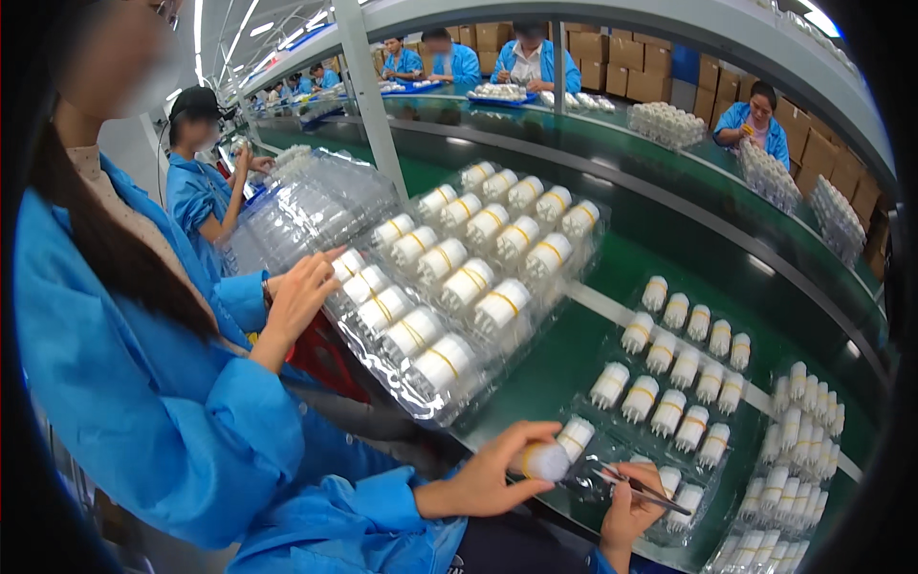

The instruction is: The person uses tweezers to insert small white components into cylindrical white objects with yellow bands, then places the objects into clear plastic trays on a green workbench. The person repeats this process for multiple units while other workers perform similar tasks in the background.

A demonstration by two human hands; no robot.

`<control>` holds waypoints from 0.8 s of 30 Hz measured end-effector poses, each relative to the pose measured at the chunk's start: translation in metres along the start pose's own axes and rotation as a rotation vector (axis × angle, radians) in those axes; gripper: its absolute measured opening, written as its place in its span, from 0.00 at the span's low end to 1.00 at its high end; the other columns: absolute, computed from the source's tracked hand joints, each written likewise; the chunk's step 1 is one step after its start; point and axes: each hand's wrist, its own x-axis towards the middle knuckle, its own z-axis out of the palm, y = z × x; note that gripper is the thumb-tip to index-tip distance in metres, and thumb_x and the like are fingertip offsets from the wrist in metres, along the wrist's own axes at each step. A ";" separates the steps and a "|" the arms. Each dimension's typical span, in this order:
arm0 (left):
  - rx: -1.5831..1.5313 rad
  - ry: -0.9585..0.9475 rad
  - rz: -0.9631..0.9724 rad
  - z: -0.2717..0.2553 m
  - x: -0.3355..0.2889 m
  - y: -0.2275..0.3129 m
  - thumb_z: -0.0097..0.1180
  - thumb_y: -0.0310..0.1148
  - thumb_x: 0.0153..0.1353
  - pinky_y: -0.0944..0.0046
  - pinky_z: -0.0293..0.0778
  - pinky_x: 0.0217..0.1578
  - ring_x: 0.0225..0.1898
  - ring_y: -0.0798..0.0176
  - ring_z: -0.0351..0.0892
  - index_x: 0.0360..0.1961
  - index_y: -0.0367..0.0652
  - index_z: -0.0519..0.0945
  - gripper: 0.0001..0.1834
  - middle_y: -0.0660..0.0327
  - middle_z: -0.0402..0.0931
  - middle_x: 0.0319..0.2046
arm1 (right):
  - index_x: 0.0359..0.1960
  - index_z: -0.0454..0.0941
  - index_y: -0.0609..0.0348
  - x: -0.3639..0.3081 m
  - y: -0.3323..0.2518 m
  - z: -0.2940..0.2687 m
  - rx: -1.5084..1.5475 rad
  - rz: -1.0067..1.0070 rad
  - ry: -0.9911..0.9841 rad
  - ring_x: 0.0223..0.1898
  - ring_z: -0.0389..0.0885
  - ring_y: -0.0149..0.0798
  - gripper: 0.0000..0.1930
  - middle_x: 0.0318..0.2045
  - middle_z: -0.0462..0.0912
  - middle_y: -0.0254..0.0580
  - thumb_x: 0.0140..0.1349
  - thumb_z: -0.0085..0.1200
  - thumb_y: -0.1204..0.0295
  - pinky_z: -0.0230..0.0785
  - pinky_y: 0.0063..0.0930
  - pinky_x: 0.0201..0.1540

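Note:
My left hand (490, 471) is closed around a white cylindrical bundle (546, 462), its round end turned toward me. Just past its fingers sits another white bundle (576, 437) with a yellow band. In my right hand (631, 509) is a pair of metal tweezers (652, 495), lying slantwise over the near edge of a clear plastic tray (595, 450). Rows of white banded bundles (667, 411) stand in this tray. Whether the tweezers' tips touch anything, I cannot make out.
To the left, a co-worker's hand (298, 298) rests on stacked clear trays (435, 407) of banded bundles. More filled trays (798, 430) are at the right on the green conveyor belt (535, 383). A metal post (368, 96) rises beyond. Other people work across the line.

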 end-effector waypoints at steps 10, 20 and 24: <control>-0.198 0.237 -0.160 -0.014 -0.031 -0.005 0.63 0.22 0.56 0.64 0.66 0.54 0.49 0.63 0.73 0.72 0.43 0.29 0.58 0.54 0.71 0.46 | 0.38 0.78 0.69 -0.002 -0.001 -0.009 0.086 -0.013 -0.101 0.35 0.80 0.39 0.08 0.36 0.78 0.52 0.57 0.57 0.80 0.78 0.30 0.41; -0.250 0.296 -0.260 -0.011 -0.022 0.005 0.62 0.20 0.55 0.67 0.67 0.51 0.47 0.65 0.73 0.72 0.50 0.27 0.59 0.55 0.71 0.43 | 0.38 0.80 0.66 -0.002 0.000 -0.021 -0.004 -0.098 -0.205 0.31 0.82 0.37 0.09 0.33 0.82 0.50 0.55 0.61 0.77 0.74 0.25 0.37; -0.074 0.307 -0.238 -0.018 -0.031 -0.013 0.62 0.20 0.55 0.66 0.68 0.50 0.45 0.65 0.74 0.72 0.49 0.27 0.60 0.55 0.74 0.42 | 0.38 0.80 0.65 -0.004 -0.001 -0.024 0.040 -0.098 -0.213 0.30 0.82 0.36 0.09 0.33 0.82 0.49 0.54 0.62 0.78 0.75 0.25 0.36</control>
